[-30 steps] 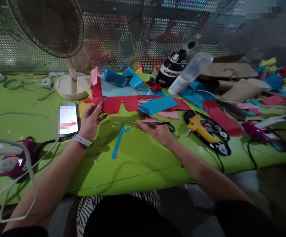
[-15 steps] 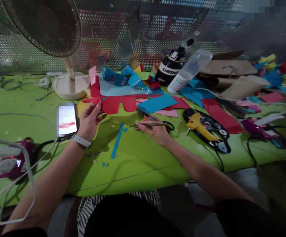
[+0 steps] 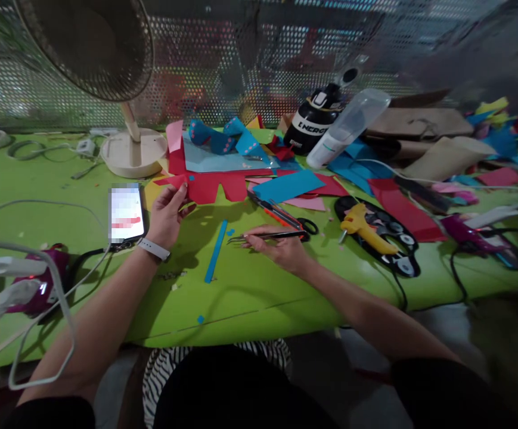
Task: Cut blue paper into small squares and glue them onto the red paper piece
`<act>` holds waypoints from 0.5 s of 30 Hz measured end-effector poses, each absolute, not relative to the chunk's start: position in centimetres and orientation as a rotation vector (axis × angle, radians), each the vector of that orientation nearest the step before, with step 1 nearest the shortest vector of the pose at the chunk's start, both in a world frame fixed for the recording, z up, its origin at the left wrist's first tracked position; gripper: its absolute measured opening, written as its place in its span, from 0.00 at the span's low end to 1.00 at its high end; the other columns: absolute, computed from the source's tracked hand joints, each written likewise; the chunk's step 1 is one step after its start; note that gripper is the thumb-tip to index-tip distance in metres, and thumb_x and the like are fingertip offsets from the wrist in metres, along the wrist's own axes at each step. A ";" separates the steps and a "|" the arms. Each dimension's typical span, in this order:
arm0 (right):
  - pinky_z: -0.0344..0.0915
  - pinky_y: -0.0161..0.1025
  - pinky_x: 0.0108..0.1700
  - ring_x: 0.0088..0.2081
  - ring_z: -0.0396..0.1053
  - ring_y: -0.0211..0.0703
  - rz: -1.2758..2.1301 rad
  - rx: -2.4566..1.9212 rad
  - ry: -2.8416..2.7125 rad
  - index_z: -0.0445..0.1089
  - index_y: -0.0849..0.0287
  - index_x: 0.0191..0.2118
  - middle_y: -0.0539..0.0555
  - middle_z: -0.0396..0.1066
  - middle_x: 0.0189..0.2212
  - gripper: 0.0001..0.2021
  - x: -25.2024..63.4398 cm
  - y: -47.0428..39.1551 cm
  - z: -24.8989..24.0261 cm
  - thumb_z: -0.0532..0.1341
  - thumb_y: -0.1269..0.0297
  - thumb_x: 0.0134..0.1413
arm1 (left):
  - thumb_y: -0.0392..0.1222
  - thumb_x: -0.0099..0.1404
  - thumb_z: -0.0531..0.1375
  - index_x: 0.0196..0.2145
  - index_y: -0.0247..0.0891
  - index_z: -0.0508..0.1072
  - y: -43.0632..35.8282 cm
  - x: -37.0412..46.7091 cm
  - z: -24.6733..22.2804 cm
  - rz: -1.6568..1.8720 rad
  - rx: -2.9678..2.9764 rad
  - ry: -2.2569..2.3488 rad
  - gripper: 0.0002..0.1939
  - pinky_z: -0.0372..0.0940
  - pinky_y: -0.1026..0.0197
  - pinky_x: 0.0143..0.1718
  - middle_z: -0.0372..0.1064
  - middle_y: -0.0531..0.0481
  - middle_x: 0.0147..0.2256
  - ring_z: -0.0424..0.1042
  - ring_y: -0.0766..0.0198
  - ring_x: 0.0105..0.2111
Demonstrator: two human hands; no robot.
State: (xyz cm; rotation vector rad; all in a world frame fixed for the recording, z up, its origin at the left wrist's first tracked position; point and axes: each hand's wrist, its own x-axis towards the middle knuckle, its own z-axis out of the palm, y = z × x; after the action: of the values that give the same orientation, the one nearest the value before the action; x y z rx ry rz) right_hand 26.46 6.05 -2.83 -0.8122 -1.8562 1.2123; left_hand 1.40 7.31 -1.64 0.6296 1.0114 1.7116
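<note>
My left hand [image 3: 168,214] pinches the left part of a red paper cutout [image 3: 209,186], which has a notch in its lower edge and a small blue square stuck near my fingers. In my right hand [image 3: 281,247] is a pair of tweezers [image 3: 241,239], tips pointing left over the table. Just beyond the tips lie small blue paper bits [image 3: 230,232]. A narrow blue paper strip [image 3: 216,250] rests left of them, and a single blue piece [image 3: 200,319] sits close to the front edge. Scissors [image 3: 309,226] and a cutter knife [image 3: 279,213] lie behind my right hand.
On the green table [image 3: 250,298], a yellow glue gun [image 3: 368,231] rests on a black tray at right. A lit phone [image 3: 127,213] and a fan [image 3: 133,149] stand left. Behind are a black bottle [image 3: 310,122], a clear bottle [image 3: 348,128] and coloured paper. Cables cross both sides.
My right hand has moved slightly down, and the tweezers' tips now sit lower, below the blue bits. The lone blue piece near the edge has shifted forward and right. My left hand keeps its grip.
</note>
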 end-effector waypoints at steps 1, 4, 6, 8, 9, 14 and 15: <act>0.77 0.37 0.30 0.31 0.79 0.42 1.216 -0.788 -1.894 0.76 0.57 0.38 0.52 0.80 0.31 0.10 26.4 5.4 -2.6 0.63 0.57 0.58 | 0.46 0.43 0.75 0.26 0.40 0.70 7.3 1.4 -1.7 1.710 0.633 1.006 0.19 0.70 0.68 0.28 0.72 0.59 0.26 0.72 0.72 0.25; 0.76 0.34 0.33 0.33 0.79 0.39 1.121 -0.439 -2.169 0.76 0.57 0.42 0.52 0.81 0.35 0.08 25.8 3.0 -1.8 0.62 0.62 0.61 | 0.45 0.46 0.74 0.26 0.40 0.71 7.3 1.5 -1.9 1.698 0.630 1.017 0.17 0.69 0.69 0.28 0.72 0.58 0.26 0.72 0.73 0.25; 0.75 0.34 0.40 0.38 0.79 0.38 1.031 -0.029 -2.333 0.75 0.59 0.45 0.54 0.80 0.40 0.09 25.1 1.3 -1.6 0.63 0.64 0.60 | 0.44 0.47 0.74 0.27 0.40 0.71 7.3 1.6 -2.0 1.692 0.624 1.030 0.16 0.69 0.68 0.29 0.72 0.58 0.27 0.72 0.73 0.26; 0.73 0.33 0.43 0.40 0.78 0.37 1.000 0.153 -2.384 0.74 0.61 0.46 0.55 0.80 0.41 0.09 24.6 0.2 -1.9 0.62 0.65 0.61 | 0.44 0.47 0.74 0.27 0.40 0.72 7.2 1.6 -2.0 1.687 0.625 1.033 0.16 0.69 0.68 0.29 0.72 0.58 0.27 0.72 0.73 0.26; 0.73 0.33 0.42 0.38 0.78 0.36 0.993 0.132 -2.399 0.75 0.61 0.45 0.54 0.80 0.40 0.09 24.5 0.1 -2.1 0.61 0.65 0.63 | 0.44 0.46 0.74 0.27 0.40 0.72 7.2 1.6 -2.0 1.683 0.628 1.029 0.16 0.69 0.68 0.29 0.72 0.58 0.27 0.72 0.73 0.26; 0.72 0.35 0.33 0.30 0.77 0.37 0.789 -0.360 -2.404 0.77 0.57 0.42 0.52 0.81 0.32 0.08 26.6 1.5 -2.4 0.60 0.65 0.63 | 0.46 0.45 0.75 0.27 0.40 0.72 7.2 1.4 -2.1 1.692 0.654 0.996 0.17 0.70 0.67 0.30 0.72 0.58 0.27 0.72 0.72 0.26; 0.73 0.35 0.33 0.31 0.78 0.38 0.735 -0.449 -2.383 0.77 0.56 0.42 0.52 0.81 0.32 0.07 27.2 1.9 -2.2 0.61 0.66 0.62 | 0.46 0.45 0.75 0.27 0.40 0.71 7.3 1.4 -2.1 1.695 0.659 0.997 0.17 0.70 0.67 0.30 0.72 0.58 0.27 0.72 0.72 0.26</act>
State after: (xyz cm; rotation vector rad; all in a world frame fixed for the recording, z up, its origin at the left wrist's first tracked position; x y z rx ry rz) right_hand 27.21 1.86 -2.21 -0.4486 -2.3829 0.7350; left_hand 1.40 7.27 -2.13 0.6585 0.9974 1.6949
